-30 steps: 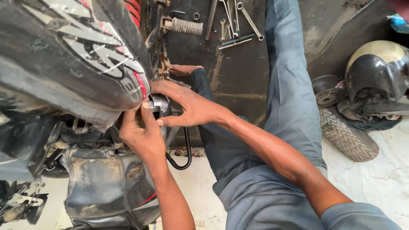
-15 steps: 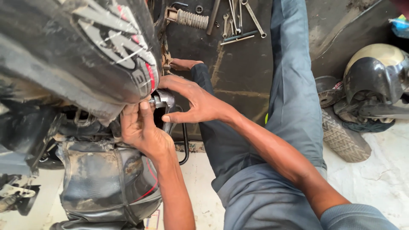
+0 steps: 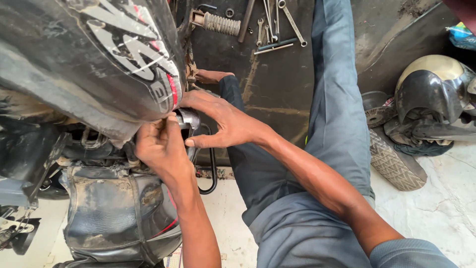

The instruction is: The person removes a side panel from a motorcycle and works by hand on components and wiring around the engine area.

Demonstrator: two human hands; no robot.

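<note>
The person sits on the floor beside a motorcycle, both hands at a small dark rounded part (image 3: 191,121) tucked just under the edge of the black fuel tank (image 3: 89,54) at the left of the scene. The left hand (image 3: 161,146) comes up from below, its grip pinched closed on the near side of that part, fingertips pressed against it. The right hand (image 3: 223,121) reaches in from the right, fingers spread and curled over the top of the same part, thumb underneath, so its grip closes around it. Below the hands sits the dusty black seat (image 3: 116,213). A black bent rod (image 3: 213,168) hangs just right of the part. On the dark mat (image 3: 277,79) farther off lie spanners (image 3: 287,20) and a ribbed footpeg (image 3: 215,22). At the far right rest a helmet (image 3: 436,84) and a worn tyre (image 3: 396,161).
</note>
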